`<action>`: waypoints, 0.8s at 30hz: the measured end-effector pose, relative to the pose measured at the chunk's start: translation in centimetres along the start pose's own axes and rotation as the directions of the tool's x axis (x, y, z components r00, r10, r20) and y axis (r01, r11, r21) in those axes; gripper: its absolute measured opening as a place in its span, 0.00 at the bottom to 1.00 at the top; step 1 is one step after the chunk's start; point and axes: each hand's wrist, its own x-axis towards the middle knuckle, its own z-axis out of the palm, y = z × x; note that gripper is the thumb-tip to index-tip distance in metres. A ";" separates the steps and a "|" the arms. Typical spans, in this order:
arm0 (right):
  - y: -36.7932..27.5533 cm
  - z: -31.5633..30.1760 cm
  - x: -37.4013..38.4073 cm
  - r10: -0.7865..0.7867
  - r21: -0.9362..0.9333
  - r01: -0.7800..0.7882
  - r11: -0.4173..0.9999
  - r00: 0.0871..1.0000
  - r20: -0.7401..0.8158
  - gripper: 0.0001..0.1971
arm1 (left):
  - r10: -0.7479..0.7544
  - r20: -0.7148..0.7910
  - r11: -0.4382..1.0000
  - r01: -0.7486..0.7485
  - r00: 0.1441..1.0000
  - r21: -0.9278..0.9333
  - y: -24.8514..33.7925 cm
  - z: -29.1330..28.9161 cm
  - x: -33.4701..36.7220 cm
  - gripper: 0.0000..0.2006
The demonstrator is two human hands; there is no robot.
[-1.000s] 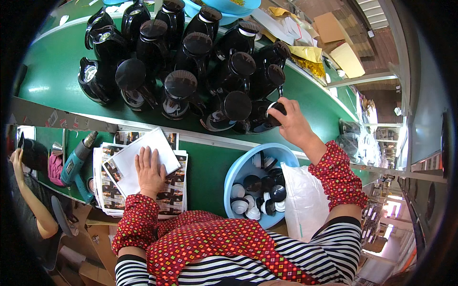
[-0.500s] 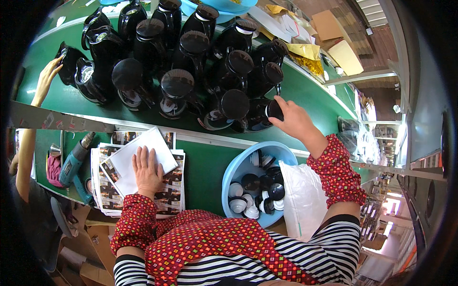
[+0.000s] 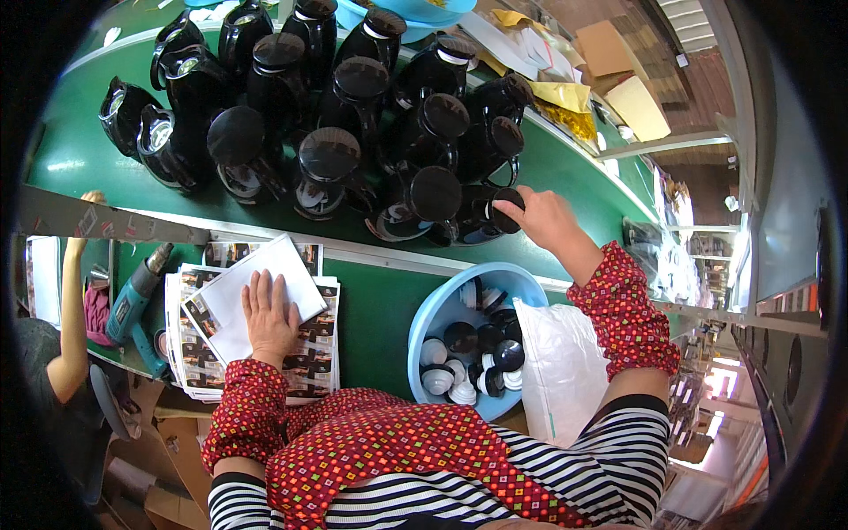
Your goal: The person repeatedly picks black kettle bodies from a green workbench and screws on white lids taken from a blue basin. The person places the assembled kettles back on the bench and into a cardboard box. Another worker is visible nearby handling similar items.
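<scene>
My left hand [image 3: 272,320] lies flat, fingers stretched out, on a white sheet of paper [image 3: 299,274] atop a stack of printed sheets [image 3: 318,358]. At the right end of the jug group, my right hand [image 3: 545,218] has its thumb and fingers round the black lid [image 3: 507,207] of a glossy black jug [image 3: 478,214]. That jug's body is partly hidden behind its neighbour, a lidded black jug [image 3: 433,194]. Nearest my right forearm below stands a light blue basin [image 3: 421,322] of black-and-white lids [image 3: 461,337].
Several black jugs crowd the green bench; two at the left, including one jug [image 3: 129,115], have uncovered mouths. A teal heat gun [image 3: 132,305] lies left of the sheets. A white plastic bag [image 3: 561,367] hangs beside the basin. A co-worker's arm [image 3: 74,309] shows far left.
The co-worker's hand has left the leftmost jug and drawn back toward the lower left; that jug's mouth now shows. My right hand has shifted slightly on the lid; my left stays put.
</scene>
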 end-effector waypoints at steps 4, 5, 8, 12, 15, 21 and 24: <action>0.1 0.9 -1.3 -0.238 -0.121 0.211 0.970 0.926 -0.295 0.41 | -0.011 0.000 1.000 0.011 1.000 0.011 -0.2 0.0 -0.1 0.31; 0.4 1.1 -1.4 -0.265 -0.118 0.240 0.963 0.922 -0.283 0.42 | -0.004 -0.002 1.000 0.004 1.000 0.006 -0.1 0.0 -0.1 0.31; -0.6 0.1 0.2 0.180 0.016 -0.183 0.983 0.978 0.104 0.44 | -0.009 0.012 1.000 0.009 1.000 0.013 -0.1 0.1 0.0 0.31; -0.7 0.1 -1.1 -0.089 0.004 0.092 0.996 0.976 -0.199 0.42 | -0.026 0.021 0.999 0.026 0.999 0.020 -0.2 -0.3 -0.2 0.31; 0.7 1.8 -1.0 -0.144 0.004 0.146 0.989 0.980 -0.141 0.43 | -0.011 0.018 1.000 0.011 1.000 0.008 0.2 -0.3 0.1 0.31; 0.6 1.2 -1.2 -0.368 -0.039 0.368 0.929 0.908 -0.200 0.45 | -0.015 0.016 0.999 0.015 1.000 0.029 -0.4 0.0 -0.3 0.32; 2.2 2.2 -0.9 -0.357 -0.030 0.356 0.934 0.927 -0.120 0.44 | -0.001 0.013 1.000 0.001 1.000 0.015 0.0 0.0 0.0 0.32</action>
